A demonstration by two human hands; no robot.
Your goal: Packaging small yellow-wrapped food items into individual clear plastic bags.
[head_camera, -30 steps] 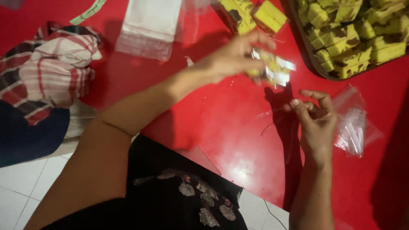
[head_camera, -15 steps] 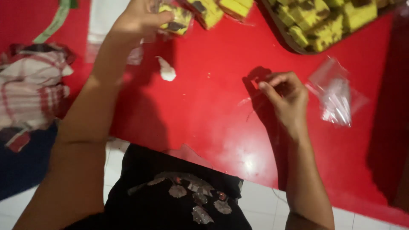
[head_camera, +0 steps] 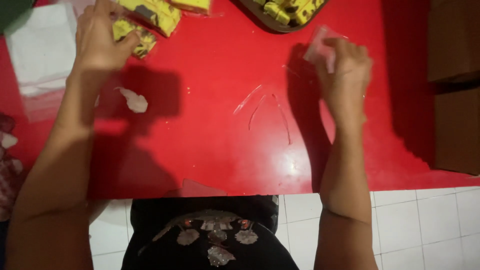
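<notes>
My left hand (head_camera: 102, 37) reaches to the far left of the red table (head_camera: 210, 145) and grips a wrapped yellow-and-brown cake slice (head_camera: 135, 37), set down beside other wrapped slices (head_camera: 160, 12). My right hand (head_camera: 345, 70) is closed around a small clear plastic bag (head_camera: 320, 45) near the dark tray (head_camera: 280, 12) of cut yellow cake pieces at the far edge.
A stack of clear plastic bags (head_camera: 42, 47) lies at the far left. A crumpled white scrap (head_camera: 134, 100) and thin plastic strips (head_camera: 265, 110) lie mid-table. Brown boxes (head_camera: 455, 85) stand on the right. White floor tiles (head_camera: 425, 225) show below the table edge.
My left hand has carried the wrapped slice leftward and set it by the other wrapped slices. My right hand has picked up the clear bag that lay beside it.
</notes>
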